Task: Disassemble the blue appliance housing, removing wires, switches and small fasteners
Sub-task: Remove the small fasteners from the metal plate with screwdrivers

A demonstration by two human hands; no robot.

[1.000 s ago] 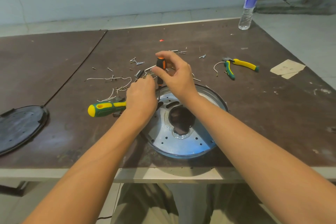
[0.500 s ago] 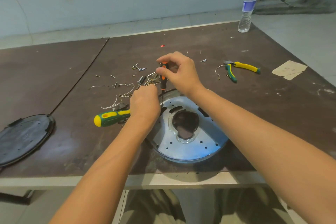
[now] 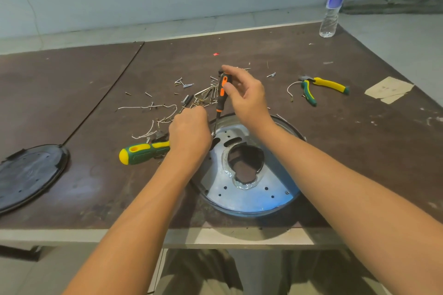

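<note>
backing a fastener out of the housing's far rim

your right hand [image 3: 247, 98] pinches the handle of the small orange-and-black screwdriver [image 3: 221, 93] between thumb and fingertips, the other fingers loosely spread. the tool stands nearly upright, its tip down on the far-left part of the blue appliance housing [image 3: 251, 201], which lies flat at the near edge of the table [image 3: 359, 151]. your left hand [image 3: 189, 132] is curled closed against the housing's left rim, right beside the tip; i cannot tell whether it grips the rim or only braces on it.

the step in hand looks like unscrewing one small fastener. much seems already done: loose screws [image 3: 206, 96] and a stripped white wire [image 3: 153, 108] lie piled just beyond the housing, and a black cover plate [image 3: 28, 175] sits well apart on the left.

next, keep the blade seated square and press down as you twist, so it does not slip. hold the housing steady, then lift the freed screw to the pile. the larger green-and-yellow screwdriver [image 3: 143, 151] lies beside your left wrist, and the pliers [image 3: 321, 86] are off to the right, should it stick.
</note>
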